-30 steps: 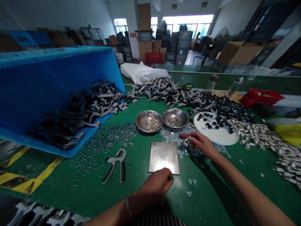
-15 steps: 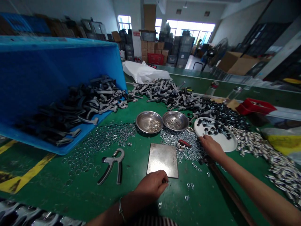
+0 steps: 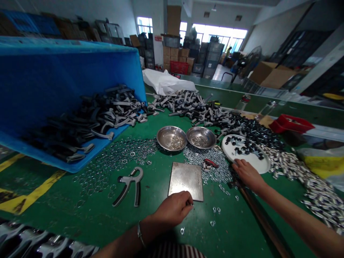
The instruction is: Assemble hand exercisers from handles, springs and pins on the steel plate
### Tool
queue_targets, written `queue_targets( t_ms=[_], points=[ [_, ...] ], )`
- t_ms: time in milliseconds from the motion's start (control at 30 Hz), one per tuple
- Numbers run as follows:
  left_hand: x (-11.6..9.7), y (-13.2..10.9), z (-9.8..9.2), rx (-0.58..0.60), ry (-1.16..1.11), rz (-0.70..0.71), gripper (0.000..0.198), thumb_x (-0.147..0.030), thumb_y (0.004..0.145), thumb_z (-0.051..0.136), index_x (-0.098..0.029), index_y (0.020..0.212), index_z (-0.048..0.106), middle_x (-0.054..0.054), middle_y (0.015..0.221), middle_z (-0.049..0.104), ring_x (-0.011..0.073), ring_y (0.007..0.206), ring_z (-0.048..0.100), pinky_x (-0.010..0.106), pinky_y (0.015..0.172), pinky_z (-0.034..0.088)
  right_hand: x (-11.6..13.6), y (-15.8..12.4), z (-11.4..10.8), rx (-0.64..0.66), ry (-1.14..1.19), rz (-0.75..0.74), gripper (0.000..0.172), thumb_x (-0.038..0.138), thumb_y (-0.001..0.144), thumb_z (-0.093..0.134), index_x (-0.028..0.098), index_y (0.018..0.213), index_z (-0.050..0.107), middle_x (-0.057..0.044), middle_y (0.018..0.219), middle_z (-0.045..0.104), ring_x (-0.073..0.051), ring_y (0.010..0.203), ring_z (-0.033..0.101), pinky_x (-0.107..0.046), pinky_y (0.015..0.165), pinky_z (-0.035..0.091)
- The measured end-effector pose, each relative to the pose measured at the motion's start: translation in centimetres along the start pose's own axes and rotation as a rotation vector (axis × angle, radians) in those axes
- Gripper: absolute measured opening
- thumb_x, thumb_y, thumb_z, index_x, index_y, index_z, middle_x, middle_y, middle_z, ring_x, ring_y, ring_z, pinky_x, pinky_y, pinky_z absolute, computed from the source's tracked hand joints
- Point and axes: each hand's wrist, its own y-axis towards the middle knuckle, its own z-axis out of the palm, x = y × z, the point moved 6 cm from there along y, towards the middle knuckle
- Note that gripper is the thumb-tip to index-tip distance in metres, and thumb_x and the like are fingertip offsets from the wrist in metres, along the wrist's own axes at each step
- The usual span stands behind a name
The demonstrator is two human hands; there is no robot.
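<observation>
My left hand [image 3: 173,209] is closed in a pinch at the near edge of a square metal plate [image 3: 186,181]; what sits between its fingertips is too small to make out. My right hand [image 3: 249,175] is at the near left rim of a white plate [image 3: 259,165] that carries black-knobbed screws [image 3: 238,141]. Its fingers are bunched and pointing down, their tips partly hidden. Just below it lies a hammer [image 3: 255,206] with a wooden handle. A hand grip [image 3: 130,186] with grey and black handles lies left of the metal plate.
Two steel bowls [image 3: 172,128] of small parts stand behind the metal plate. Metal rings [image 3: 99,175] and small nuts [image 3: 219,175] are scattered around. A blue crate [image 3: 80,166] with handles is at left, a pile of handles [image 3: 185,102] behind, metal cylinders [image 3: 319,190] at right.
My right hand has drawn back slightly to the right and down along the white plate's rim. The left hand stays pinched in nearly the same place. The view has shifted a little.
</observation>
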Motion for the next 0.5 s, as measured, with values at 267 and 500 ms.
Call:
queue_targets(
  t_ms=[267, 500],
  points=[
    [-0.9, 1.6, -1.8, -0.200, -0.491, -0.046, 0.010, -0.025, 0.087, 0.060, -0.018, 0.092, 0.063, 0.000, 0.075, 0.064, 0.0142, 0.071, 0.061, 0.024, 0.065, 0.044, 4.2, -0.7, -3.8, -0.161, 0.757, 0.364, 0.031, 0.044, 0.101, 0.042, 0.020, 0.117, 0.054, -0.008, 0.088, 0.068, -0.023, 0.077, 0.063, -0.034, 0.066, 0.049],
    [-1.7, 3.9, -2.2, -0.271, -0.837, -0.028, 0.021, -0.031, 0.085, 0.067, -0.016, 0.098, 0.064, 0.002, 0.078, 0.066, 0.0149, 0.074, 0.065, 0.024, 0.064, 0.047, 18.2, 0.4, -2.9, 0.092, 2.168, 0.580, 0.032, 0.047, 0.083, 0.075, 0.022, 0.085, 0.054, 0.011, 0.052, 0.040, -0.005, 0.041, 0.028, -0.015, 0.038, 0.029]
  ],
)
